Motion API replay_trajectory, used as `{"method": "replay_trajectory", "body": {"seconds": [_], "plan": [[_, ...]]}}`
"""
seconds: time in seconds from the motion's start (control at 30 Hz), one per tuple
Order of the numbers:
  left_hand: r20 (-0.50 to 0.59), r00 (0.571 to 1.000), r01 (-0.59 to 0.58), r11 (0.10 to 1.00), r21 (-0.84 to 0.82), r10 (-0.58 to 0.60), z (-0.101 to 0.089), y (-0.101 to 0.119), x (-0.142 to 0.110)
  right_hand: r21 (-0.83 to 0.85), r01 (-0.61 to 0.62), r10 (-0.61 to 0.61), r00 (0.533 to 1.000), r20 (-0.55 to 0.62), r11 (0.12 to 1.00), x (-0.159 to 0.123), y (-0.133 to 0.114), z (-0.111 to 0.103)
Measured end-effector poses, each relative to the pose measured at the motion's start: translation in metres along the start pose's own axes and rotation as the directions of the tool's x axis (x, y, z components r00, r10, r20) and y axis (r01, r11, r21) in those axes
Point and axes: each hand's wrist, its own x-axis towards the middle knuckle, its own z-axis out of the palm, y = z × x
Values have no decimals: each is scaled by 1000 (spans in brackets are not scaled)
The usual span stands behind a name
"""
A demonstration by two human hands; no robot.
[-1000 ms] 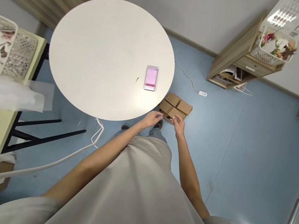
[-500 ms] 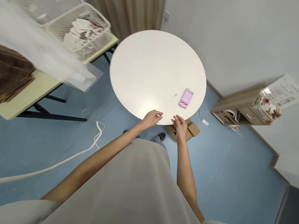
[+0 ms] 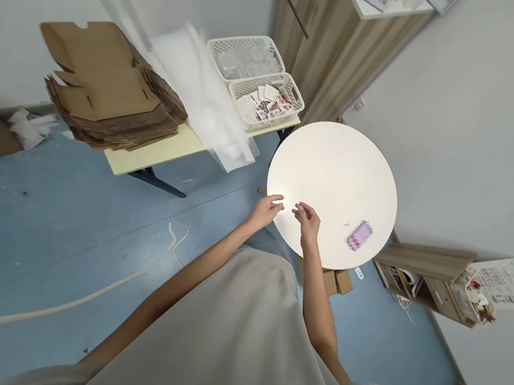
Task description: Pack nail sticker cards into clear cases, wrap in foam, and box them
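Observation:
My left hand (image 3: 266, 211) is held out in front of me at the near edge of the round white table (image 3: 336, 166). Its thumb and fingers are apart, with nothing between them. Facing it, my right hand (image 3: 308, 221) is raised over the table's near part, fingers bent but parted and holding nothing. A gap separates the two hands. To the right of my right hand lies a flat, pixelated pinkish-purple rectangle (image 3: 359, 236) on the tabletop, with a tiny dark mark beside it.
On the left, a pale yellow table (image 3: 139, 155) bears stacked flat cardboard boxes (image 3: 112, 81), white wrapping sheets (image 3: 200, 89) and two white baskets (image 3: 266, 98). A low wooden cabinet (image 3: 428, 262) stands right. An open carton (image 3: 338, 281) sits under the round table. A white cable (image 3: 84, 298) crosses the floor.
My view has swung left, so the round table now appears further right and the side table with cardboard is more fully seen. Both hands keep nearly the same pose, still holding nothing.

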Motion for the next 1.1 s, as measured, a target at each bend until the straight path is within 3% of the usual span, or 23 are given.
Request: {"method": "replay_trajectory", "body": {"seconds": [0.17,0.43,0.6,0.73,0.83,0.97,1.1], "plan": [[-116,993,-24,1000,14,25,-53,14,31,-41,38,-34,995,96,998,67,-16,54],[-326,945,-16,999,39,28,-137,52,104,-262,223,-180,967,179,939,211,-51,153],[-372,928,3,995,97,33,-165,75,152,-570,300,-181,950,256,765,296,-76,200],[-367,930,49,993,106,-7,-176,83,179,-737,381,-163,921,353,559,348,-84,218],[-363,930,98,991,94,-57,-182,85,190,-776,477,-101,871,481,414,376,-86,224],[-362,930,106,991,80,-70,-192,84,204,-702,665,20,722,691,255,401,-91,236],[-368,929,80,993,89,-42,-201,84,222,-617,770,117,606,787,163,408,-96,254]]}}
